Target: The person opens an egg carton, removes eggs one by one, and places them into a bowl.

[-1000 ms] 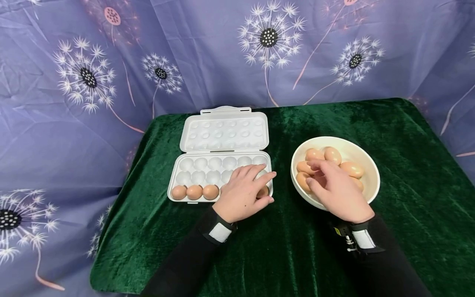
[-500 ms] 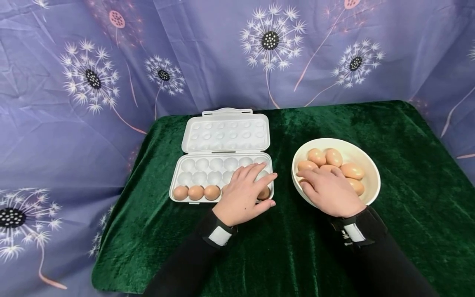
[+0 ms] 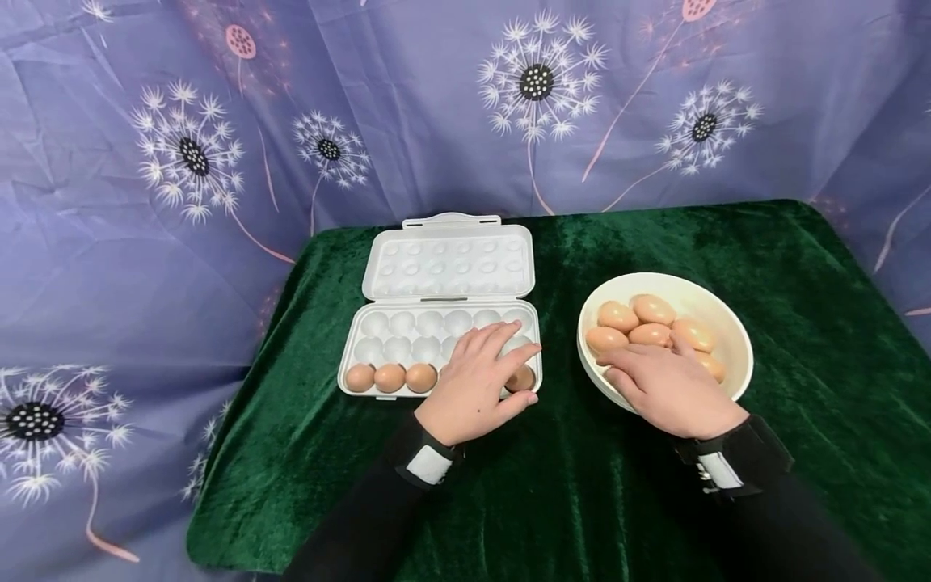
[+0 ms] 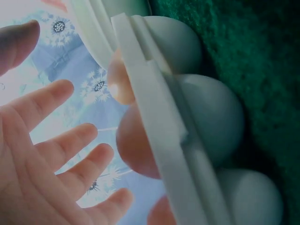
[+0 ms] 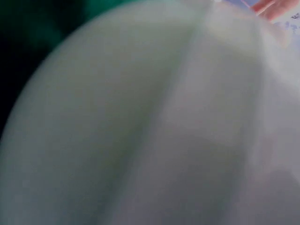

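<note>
Smooth, light and likely brittle, the eggs crowd the left side of the bowl; pinch gently round the middle. The right hand hangs over the near rim, its grip hidden in every view. Above the egg tray's near right corner, the left hand spreads wide; only the left wrist view shows its palm holding nothing.

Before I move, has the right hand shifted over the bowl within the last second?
Yes: judged against the bowl, the right hand has shifted, its fingers now closer to the bowl's near side.
</note>
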`<action>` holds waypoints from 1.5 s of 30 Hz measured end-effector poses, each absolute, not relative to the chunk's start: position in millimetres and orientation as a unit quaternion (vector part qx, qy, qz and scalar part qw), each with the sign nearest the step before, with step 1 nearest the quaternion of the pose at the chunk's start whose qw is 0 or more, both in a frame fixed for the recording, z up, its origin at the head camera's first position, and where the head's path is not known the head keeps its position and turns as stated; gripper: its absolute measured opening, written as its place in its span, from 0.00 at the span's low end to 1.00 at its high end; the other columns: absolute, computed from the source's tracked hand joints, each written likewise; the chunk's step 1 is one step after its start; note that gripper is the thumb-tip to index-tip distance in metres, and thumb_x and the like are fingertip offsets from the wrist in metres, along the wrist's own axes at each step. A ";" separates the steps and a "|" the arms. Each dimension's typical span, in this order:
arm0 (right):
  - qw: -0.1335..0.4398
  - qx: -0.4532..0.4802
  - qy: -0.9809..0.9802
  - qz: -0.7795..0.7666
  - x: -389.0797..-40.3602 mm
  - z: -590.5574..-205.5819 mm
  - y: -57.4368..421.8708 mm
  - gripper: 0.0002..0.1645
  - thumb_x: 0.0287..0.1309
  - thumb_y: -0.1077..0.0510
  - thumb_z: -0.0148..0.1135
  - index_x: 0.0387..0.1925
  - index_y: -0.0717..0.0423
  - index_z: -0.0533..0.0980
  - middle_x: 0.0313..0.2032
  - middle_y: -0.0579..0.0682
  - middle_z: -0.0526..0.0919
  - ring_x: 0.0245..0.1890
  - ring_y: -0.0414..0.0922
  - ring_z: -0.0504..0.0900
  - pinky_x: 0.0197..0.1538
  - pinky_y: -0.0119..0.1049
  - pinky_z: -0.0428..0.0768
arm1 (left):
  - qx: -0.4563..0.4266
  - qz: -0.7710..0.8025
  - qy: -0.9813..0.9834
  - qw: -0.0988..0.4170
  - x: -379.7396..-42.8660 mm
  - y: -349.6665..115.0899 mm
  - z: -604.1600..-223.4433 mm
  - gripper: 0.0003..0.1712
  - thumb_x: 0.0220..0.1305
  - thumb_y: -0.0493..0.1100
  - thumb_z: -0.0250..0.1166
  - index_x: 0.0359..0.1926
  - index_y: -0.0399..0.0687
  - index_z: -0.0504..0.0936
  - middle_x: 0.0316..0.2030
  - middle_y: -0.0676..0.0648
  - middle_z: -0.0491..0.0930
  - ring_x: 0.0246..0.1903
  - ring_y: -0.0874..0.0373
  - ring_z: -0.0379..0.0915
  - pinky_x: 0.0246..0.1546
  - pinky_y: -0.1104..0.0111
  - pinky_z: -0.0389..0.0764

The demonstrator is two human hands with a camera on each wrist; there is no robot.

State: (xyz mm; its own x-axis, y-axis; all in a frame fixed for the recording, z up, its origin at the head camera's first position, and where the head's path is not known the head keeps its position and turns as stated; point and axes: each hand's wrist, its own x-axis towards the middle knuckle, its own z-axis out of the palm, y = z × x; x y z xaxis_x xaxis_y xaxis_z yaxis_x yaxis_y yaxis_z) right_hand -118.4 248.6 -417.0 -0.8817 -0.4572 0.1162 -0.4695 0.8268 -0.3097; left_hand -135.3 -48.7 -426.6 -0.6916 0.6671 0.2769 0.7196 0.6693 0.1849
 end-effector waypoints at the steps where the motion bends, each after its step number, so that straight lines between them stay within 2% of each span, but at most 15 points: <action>1: 0.024 0.250 -0.954 0.162 -118.8 -416.4 251.5 0.09 0.70 0.52 0.59 0.49 0.40 0.81 0.46 0.42 0.85 0.56 0.55 0.79 0.64 0.68 0.50 | -0.383 -0.141 -0.908 0.098 -135.5 -49.1 -426.5 0.34 0.66 0.63 0.65 0.69 0.58 0.74 0.73 0.44 0.61 0.72 0.48 0.54 0.68 0.47 0.58; 3: 0.038 0.268 -0.951 0.150 -120.4 -415.0 255.6 0.04 0.66 0.53 0.64 0.40 0.38 0.80 0.35 0.36 0.82 0.45 0.50 0.81 0.59 0.63 0.57 | -0.383 -0.143 -0.907 0.103 -135.3 -49.8 -426.1 0.33 0.66 0.62 0.66 0.68 0.57 0.75 0.73 0.44 0.62 0.72 0.47 0.55 0.68 0.47 0.59; 5: 0.058 0.290 -0.946 0.134 -123.2 -414.0 257.8 0.09 0.61 0.56 0.68 0.33 0.37 0.76 0.25 0.33 0.73 0.34 0.44 0.77 0.50 0.56 0.63 | -0.384 -0.144 -0.906 0.106 -134.9 -50.2 -426.1 0.33 0.66 0.61 0.66 0.68 0.57 0.75 0.73 0.43 0.62 0.72 0.47 0.56 0.68 0.47 0.59; 7: 0.058 0.299 -0.944 0.126 -125.4 -413.6 258.0 0.15 0.58 0.58 0.69 0.27 0.36 0.72 0.21 0.32 0.64 0.27 0.40 0.69 0.45 0.51 0.62 | -0.385 -0.145 -0.906 0.105 -134.3 -50.0 -426.3 0.32 0.66 0.61 0.66 0.68 0.57 0.75 0.73 0.43 0.62 0.72 0.47 0.55 0.68 0.47 0.59; 9: 0.046 0.294 -0.946 0.125 -126.7 -413.6 256.9 0.19 0.56 0.61 0.69 0.23 0.35 0.70 0.19 0.32 0.62 0.25 0.39 0.66 0.45 0.49 0.60 | -0.386 -0.146 -0.905 0.104 -133.5 -49.7 -426.4 0.32 0.67 0.61 0.65 0.67 0.57 0.75 0.72 0.43 0.62 0.72 0.47 0.55 0.68 0.47 0.59; 13: 0.006 0.264 -0.954 0.141 -127.6 -413.9 254.8 0.20 0.56 0.62 0.67 0.22 0.35 0.69 0.19 0.33 0.64 0.23 0.38 0.65 0.46 0.49 0.60 | -0.389 -0.149 -0.903 0.108 -131.9 -48.4 -426.1 0.31 0.67 0.59 0.66 0.67 0.56 0.76 0.72 0.44 0.63 0.72 0.47 0.56 0.69 0.48 0.58; 16: 0.012 0.259 -0.954 0.149 -128.1 -413.4 255.6 0.17 0.58 0.61 0.68 0.25 0.36 0.72 0.20 0.35 0.64 0.23 0.38 0.65 0.39 0.43 0.64 | -0.391 -0.152 -0.900 0.116 -131.3 -47.3 -425.8 0.30 0.67 0.58 0.66 0.67 0.55 0.76 0.72 0.44 0.64 0.71 0.48 0.57 0.69 0.50 0.58; 19: 0.019 0.254 -0.951 0.175 -126.4 -410.3 255.7 0.15 0.60 0.60 0.67 0.27 0.36 0.73 0.25 0.37 0.67 0.28 0.39 0.67 0.34 0.38 0.66 | -0.393 -0.155 -0.898 0.123 -130.9 -46.4 -424.8 0.30 0.67 0.58 0.66 0.67 0.55 0.75 0.71 0.45 0.64 0.71 0.49 0.58 0.70 0.52 0.58; 21: 0.018 0.245 -0.948 0.201 -123.0 -406.7 254.6 0.11 0.61 0.60 0.66 0.33 0.37 0.78 0.31 0.39 0.74 0.34 0.39 0.71 0.37 0.39 0.70 | -0.395 -0.160 -0.896 0.126 -130.5 -46.0 -423.8 0.31 0.68 0.58 0.65 0.68 0.55 0.75 0.71 0.46 0.65 0.71 0.50 0.58 0.70 0.53 0.59; 23: 0.018 0.237 -0.945 0.225 -119.6 -403.1 252.5 0.10 0.62 0.59 0.66 0.40 0.38 0.80 0.37 0.41 0.76 0.38 0.40 0.72 0.39 0.39 0.73 | -0.398 -0.165 -0.893 0.132 -129.5 -44.9 -422.2 0.31 0.68 0.58 0.65 0.68 0.55 0.74 0.71 0.46 0.65 0.71 0.51 0.59 0.70 0.54 0.59; 26: 0.035 0.234 -0.939 0.252 -114.8 -397.4 247.8 0.18 0.63 0.58 0.67 0.54 0.43 0.80 0.43 0.41 0.79 0.40 0.40 0.74 0.41 0.41 0.75 | -0.402 -0.173 -0.888 0.143 -128.4 -42.6 -420.2 0.32 0.68 0.57 0.65 0.69 0.55 0.73 0.70 0.46 0.67 0.70 0.53 0.61 0.69 0.54 0.61; 28: 0.057 0.234 -0.933 0.268 -112.4 -393.8 243.2 0.18 0.63 0.57 0.68 0.54 0.44 0.80 0.42 0.40 0.79 0.38 0.38 0.74 0.40 0.39 0.75 | -0.405 -0.177 -0.884 0.150 -127.9 -40.8 -418.6 0.33 0.67 0.57 0.66 0.70 0.55 0.72 0.69 0.45 0.68 0.69 0.53 0.63 0.69 0.54 0.62; 32: 0.080 0.241 -0.912 0.323 -108.5 -389.0 231.7 0.21 0.63 0.57 0.68 0.57 0.46 0.79 0.49 0.39 0.81 0.40 0.36 0.77 0.41 0.38 0.79 | -0.409 -0.195 -0.877 0.158 -127.4 -38.7 -415.3 0.33 0.67 0.55 0.66 0.70 0.53 0.72 0.69 0.45 0.69 0.67 0.52 0.65 0.68 0.56 0.64; 39: 0.015 0.239 -0.875 0.420 -103.4 -388.3 207.1 0.32 0.67 0.53 0.66 0.70 0.45 0.69 0.60 0.41 0.77 0.48 0.38 0.81 0.44 0.42 0.84 | -0.428 -0.226 -0.857 0.176 -125.8 -37.0 -410.9 0.33 0.68 0.55 0.66 0.69 0.50 0.72 0.66 0.46 0.71 0.65 0.53 0.68 0.68 0.62 0.63; 45: 0.025 0.269 -0.858 0.437 -104.9 -389.8 191.0 0.39 0.63 0.59 0.67 0.73 0.46 0.64 0.58 0.42 0.76 0.51 0.39 0.79 0.49 0.39 0.82 | -0.437 -0.243 -0.849 0.172 -124.5 -38.3 -407.8 0.31 0.70 0.54 0.65 0.69 0.51 0.73 0.65 0.47 0.72 0.63 0.55 0.69 0.64 0.62 0.68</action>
